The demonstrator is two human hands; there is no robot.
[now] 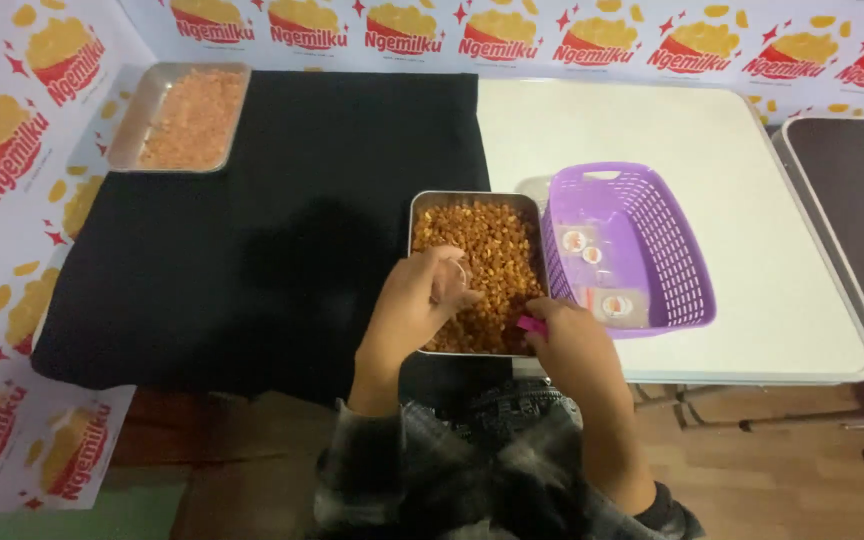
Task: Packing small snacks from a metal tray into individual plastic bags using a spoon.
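Both hands over the near tray (422,205), a steel pan full of brown-orange snack pieces (487,250), sitting at the seam between the black cloth (252,250) and the white surface (652,130).

Left hand (414,305): fingers curled around something clear, probably a small bag or cup (452,280), held just above the snack. Blurred, so can't tell which. Grip is closed around it, not spread.

Right hand (567,345): at the tray's near right corner, fingers pinched on a small pink item (531,324), maybe a scoop or clip. Only its tip shows. Hand is narrow, holding it at the tray edge.

Purple basket (672,230): touching the tray's right side, on the white surface. Slotted walls, a few small clear packets (620,303) with round labels lying on its floor.

Second tray (142,110): far left corner of the black cloth, well apart from the hands, holds a paler orange crumbly fill.

Plaid sleeves on both forearms, coming in from the bottom edge. Printed backdrop (12,150) with red and yellow pattern runs along the left and far sides. Dark second table (852,200) at the right edge, just beside the white surface.
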